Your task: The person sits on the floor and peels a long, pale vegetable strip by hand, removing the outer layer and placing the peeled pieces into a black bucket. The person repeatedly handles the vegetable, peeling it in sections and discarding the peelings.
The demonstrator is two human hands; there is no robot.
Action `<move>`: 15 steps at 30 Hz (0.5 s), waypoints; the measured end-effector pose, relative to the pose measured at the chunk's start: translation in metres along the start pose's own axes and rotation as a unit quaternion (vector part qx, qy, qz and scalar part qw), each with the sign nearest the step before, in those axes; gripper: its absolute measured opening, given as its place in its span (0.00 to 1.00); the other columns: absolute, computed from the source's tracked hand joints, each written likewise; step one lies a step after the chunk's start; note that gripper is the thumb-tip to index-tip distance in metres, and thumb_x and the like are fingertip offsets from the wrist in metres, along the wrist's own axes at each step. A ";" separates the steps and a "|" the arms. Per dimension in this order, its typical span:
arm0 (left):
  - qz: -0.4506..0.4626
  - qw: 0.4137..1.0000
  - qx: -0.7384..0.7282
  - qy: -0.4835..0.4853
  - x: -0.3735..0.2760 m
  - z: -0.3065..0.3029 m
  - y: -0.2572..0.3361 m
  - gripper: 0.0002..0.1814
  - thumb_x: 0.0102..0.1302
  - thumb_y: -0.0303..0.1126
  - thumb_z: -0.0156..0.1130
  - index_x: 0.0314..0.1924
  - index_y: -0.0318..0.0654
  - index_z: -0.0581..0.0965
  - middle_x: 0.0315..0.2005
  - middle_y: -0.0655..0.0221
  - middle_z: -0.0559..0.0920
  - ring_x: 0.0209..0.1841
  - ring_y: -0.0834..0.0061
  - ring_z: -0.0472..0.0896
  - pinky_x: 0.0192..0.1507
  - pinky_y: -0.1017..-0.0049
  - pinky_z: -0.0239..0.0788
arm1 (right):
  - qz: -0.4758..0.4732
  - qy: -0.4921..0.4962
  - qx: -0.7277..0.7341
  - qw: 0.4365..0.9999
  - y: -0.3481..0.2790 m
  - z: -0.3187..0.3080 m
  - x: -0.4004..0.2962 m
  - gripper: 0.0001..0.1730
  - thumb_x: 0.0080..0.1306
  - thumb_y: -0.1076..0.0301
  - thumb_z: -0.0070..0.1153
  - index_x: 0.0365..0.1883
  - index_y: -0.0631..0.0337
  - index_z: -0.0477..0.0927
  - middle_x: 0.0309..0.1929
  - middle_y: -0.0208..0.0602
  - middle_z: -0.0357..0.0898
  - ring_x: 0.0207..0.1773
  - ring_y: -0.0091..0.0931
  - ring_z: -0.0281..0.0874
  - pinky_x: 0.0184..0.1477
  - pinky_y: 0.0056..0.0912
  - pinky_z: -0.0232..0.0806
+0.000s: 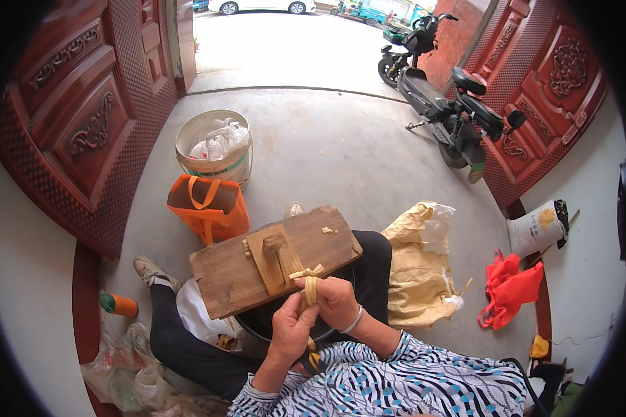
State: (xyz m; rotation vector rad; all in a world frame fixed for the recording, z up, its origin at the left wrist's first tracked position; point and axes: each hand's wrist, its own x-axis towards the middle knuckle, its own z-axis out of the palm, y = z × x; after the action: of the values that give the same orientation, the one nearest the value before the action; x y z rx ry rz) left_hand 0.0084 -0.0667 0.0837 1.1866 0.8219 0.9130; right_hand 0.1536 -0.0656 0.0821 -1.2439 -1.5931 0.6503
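A folded, knotted bundle of pale yellow strips (311,289) is pinched between my two hands, its looped ends sticking up. My left hand (293,323) grips the bundle's lower part, while my right hand (338,302), with a bracelet on the wrist, holds it from the right. Just beyond them a thick wooden board (313,229) lies tilted across a black tub (253,326). A smaller wooden plate (263,266) with an upright wooden block (275,244) sits on it. Small pale scraps (329,230) lie on the board. A black-and-yellow object (313,359) shows partly below my left hand.
An orange bag (224,219) and a bucket (214,167) holding plastic bags stand ahead left. Brown crumpled wrapping (417,276) and a red bag (511,286) lie right. An electric scooter (448,109) stands by the open doorway. An orange bottle (119,304) lies left.
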 end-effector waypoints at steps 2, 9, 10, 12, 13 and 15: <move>-0.027 0.999 0.026 -0.006 -0.003 -0.010 -0.009 0.09 0.69 0.29 0.59 0.44 0.31 0.76 0.26 0.76 0.77 0.29 0.83 0.73 0.31 0.77 0.67 | -0.035 0.000 -0.073 0.997 0.000 -0.001 0.002 0.14 0.59 0.73 0.57 0.44 0.56 0.83 0.40 0.37 0.83 0.36 0.33 0.82 0.39 0.30 0.71; 0.221 0.819 0.525 0.074 -0.022 -0.022 -0.011 0.12 0.58 0.24 0.61 0.43 0.35 0.78 0.32 0.60 0.82 0.31 0.58 0.81 0.31 0.66 0.73 | 0.118 -0.181 -0.005 0.976 0.024 0.010 -0.021 0.12 0.68 0.61 0.55 0.31 0.60 0.78 0.30 0.33 0.79 0.34 0.33 0.77 0.39 0.31 0.67; 0.239 0.820 0.515 0.069 -0.024 -0.023 -0.015 0.12 0.59 0.24 0.61 0.45 0.34 0.78 0.33 0.60 0.82 0.32 0.57 0.81 0.33 0.66 0.74 | 0.183 -0.205 0.162 0.948 0.036 0.016 -0.033 0.13 0.71 0.60 0.52 0.35 0.62 0.79 0.34 0.32 0.80 0.37 0.30 0.78 0.43 0.30 0.68; 0.256 0.834 0.485 0.060 -0.027 -0.023 -0.023 0.16 0.60 0.23 0.62 0.49 0.32 0.77 0.38 0.57 0.82 0.37 0.56 0.82 0.38 0.67 0.76 | 0.345 -0.234 0.417 0.808 0.040 0.018 -0.044 0.16 0.75 0.61 0.48 0.46 0.65 0.81 0.45 0.33 0.81 0.47 0.25 0.78 0.53 0.28 0.69; 0.256 0.846 0.462 0.066 -0.026 -0.021 -0.025 0.17 0.59 0.23 0.62 0.50 0.32 0.77 0.40 0.56 0.82 0.39 0.55 0.82 0.40 0.67 0.75 | 0.369 -0.229 0.495 0.752 0.036 0.018 -0.043 0.16 0.74 0.61 0.49 0.47 0.65 0.80 0.46 0.34 0.80 0.49 0.25 0.78 0.54 0.28 0.69; 0.256 0.870 0.415 0.078 -0.026 -0.015 -0.027 0.19 0.59 0.22 0.62 0.51 0.31 0.76 0.43 0.54 0.80 0.43 0.55 0.82 0.45 0.67 0.75 | 0.409 -0.209 0.636 0.620 0.033 0.018 -0.043 0.16 0.73 0.61 0.51 0.48 0.65 0.80 0.47 0.35 0.79 0.51 0.25 0.77 0.56 0.29 0.68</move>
State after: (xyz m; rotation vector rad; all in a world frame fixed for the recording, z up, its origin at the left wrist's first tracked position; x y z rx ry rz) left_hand -0.0118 -0.0879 0.0559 2.1817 1.1045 1.1278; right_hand 0.1506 -0.0922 0.0314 -0.5585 -0.3283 2.2692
